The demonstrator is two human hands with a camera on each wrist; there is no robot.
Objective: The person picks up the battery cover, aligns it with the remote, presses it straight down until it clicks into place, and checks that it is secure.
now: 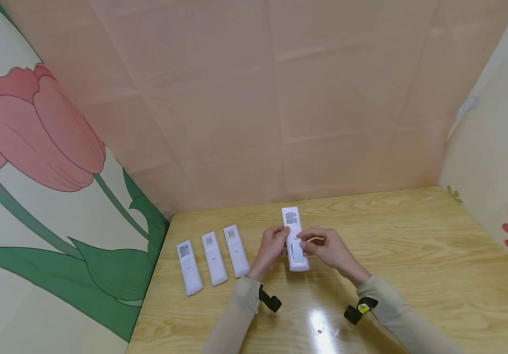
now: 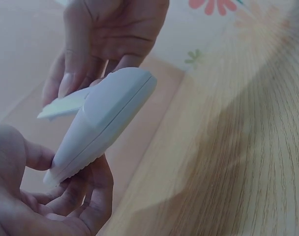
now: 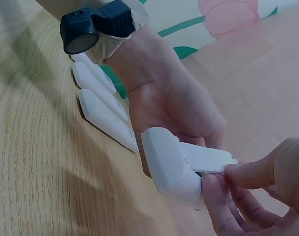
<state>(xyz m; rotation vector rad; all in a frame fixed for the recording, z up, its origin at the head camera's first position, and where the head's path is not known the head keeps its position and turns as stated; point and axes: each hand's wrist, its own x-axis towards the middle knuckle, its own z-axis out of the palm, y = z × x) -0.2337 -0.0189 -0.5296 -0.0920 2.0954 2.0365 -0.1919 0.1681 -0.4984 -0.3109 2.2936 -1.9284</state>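
My left hand [image 1: 273,246] grips a white remote control [image 1: 292,229] by its side, above the table, with its labelled back facing up. On that back, the battery cover [image 1: 298,252] is tilted up from the body. My right hand [image 1: 330,250] pinches the cover's edge between thumb and fingers. In the left wrist view the cover [image 2: 66,105] stands out at an angle from the remote's thick end. A narrow dark gap shows beneath the cover [image 3: 206,157] in the right wrist view.
Three similar white remotes lie in a slanted row on the wooden table [image 1: 413,255] at the left: a left one [image 1: 190,271], a middle one [image 1: 215,260] and a right one [image 1: 237,253]. A pinkish cloth wall [image 1: 218,108] rises behind the table.
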